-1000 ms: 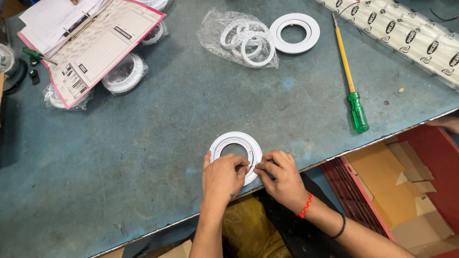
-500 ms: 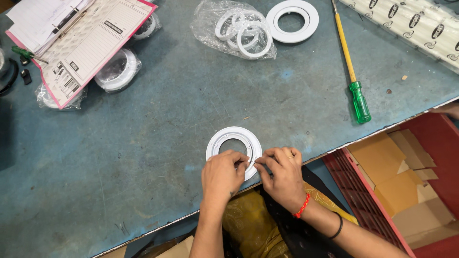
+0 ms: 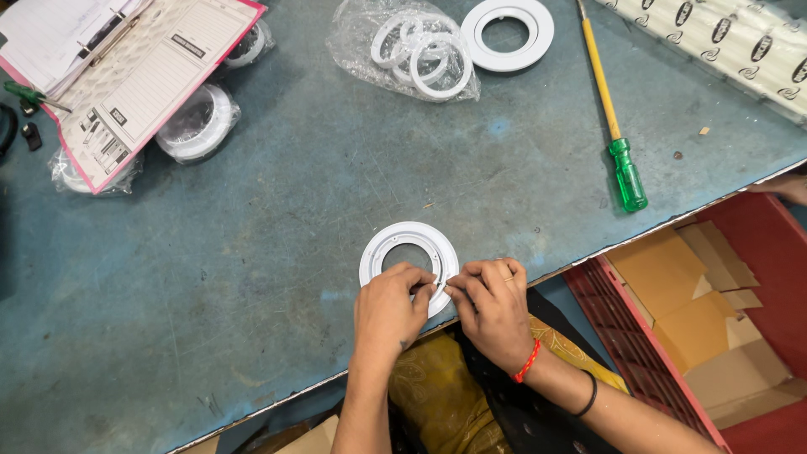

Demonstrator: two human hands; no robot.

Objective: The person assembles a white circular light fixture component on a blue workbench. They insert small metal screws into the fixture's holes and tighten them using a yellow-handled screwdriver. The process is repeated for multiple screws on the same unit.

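A white plastic ring (image 3: 403,241) lies flat on the blue-grey table (image 3: 277,252) close to its near edge. My left hand (image 3: 389,307) covers the ring's near rim, fingers curled onto it. My right hand (image 3: 494,304) meets it at the ring's near right rim, fingertips pinching there; a red thread and a black band sit on that wrist. What the fingertips press on is hidden.
A second white ring (image 3: 508,34) and a clear bag of rings (image 3: 412,46) lie at the far side. A yellow-shafted screwdriver with green handle (image 3: 614,118) lies to the right. A pink clipboard with papers (image 3: 126,67) and bagged rings (image 3: 197,124) are far left. A red crate with cardboard (image 3: 698,319) sits below the table edge.
The view has shifted slightly; both hands stay at the ring's near rim, with fingers working in small movements. The ring has not left its spot.
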